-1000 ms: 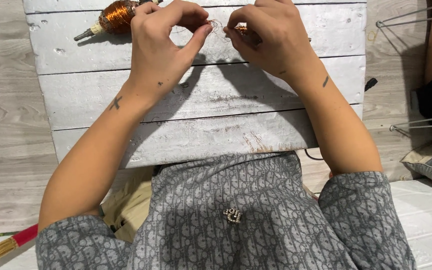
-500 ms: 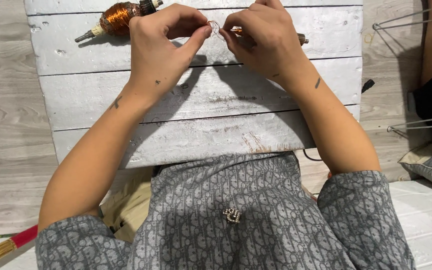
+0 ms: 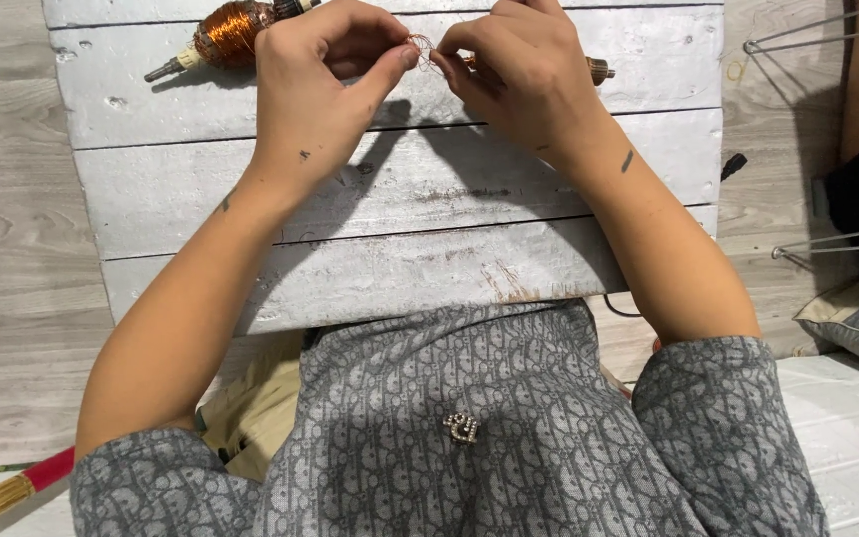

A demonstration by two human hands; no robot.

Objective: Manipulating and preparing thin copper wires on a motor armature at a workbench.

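Person seated at a white plank table, both forearms stretched forward, hands meeting at the far edge. Left hand and right hand each pinch a small tangle of thin copper wire between thumb and forefinger; remaining fingers curl loosely inward. The wire sits between the two sets of fingertips, raised just above the boards, likely so it can be worked without snagging on the rough paint.

Behind the left hand lies a copper-wound motor armature, shaft end pointing left, resting on the top plank. It sits close to the wire, within reach of the fingers; whether the strand runs to it I cannot tell. A metal shaft tip pokes out past the right hand, mostly hidden.

Off the table: wire hanger frames at right, a cushion lower right, a broom handle lower left on the wood-look floor.
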